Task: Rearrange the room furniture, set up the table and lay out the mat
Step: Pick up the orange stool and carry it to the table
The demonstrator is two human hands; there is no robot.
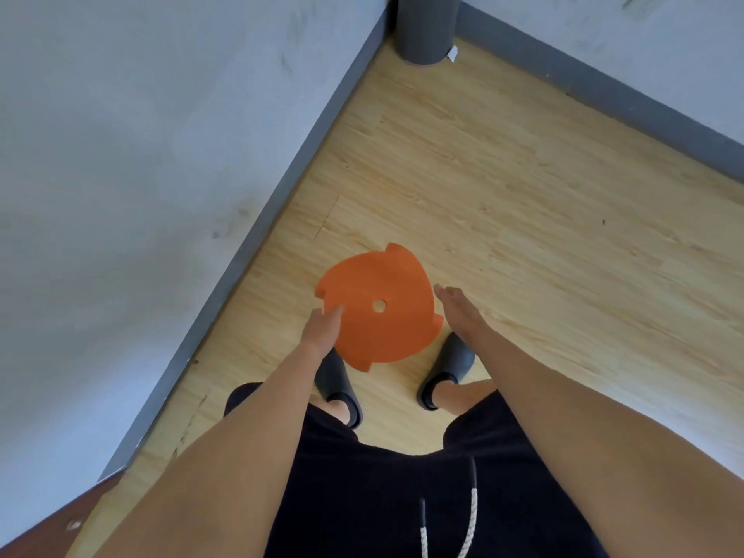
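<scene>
Straight down we look, and there is the orange stool seat (374, 275), round, with a small hole at its centre and notched tabs round its rim. It sits above the wood-look floor (503, 195), just in front of the person's toes, its near edge covering the tips of the two dark slippers (447, 368). Its legs are hidden under the seat.

The left hand (322, 330) is on it: fingers (335, 312) lie fairly straight over the left rim, touching, with no curl round the edge that I can see. The right hand (457, 312) is flat and spread, fingers straight, just beside the right rim and holding nothing; contact there is not clear.

This looks like the start of a two-handed pick-up or shift of the stool. To do it well, both hands want the rim at opposite sides, thumbs on top and fingers under, so the seat stays level. Lift rather than drag, to spare the floor.

Outward now: the grey skirting board (257, 243) runs close on the left below a pale wall (120, 155), so any swing should go right, toward open floor. A grey pipe (426, 30) stands in the far corner, well apart.
</scene>
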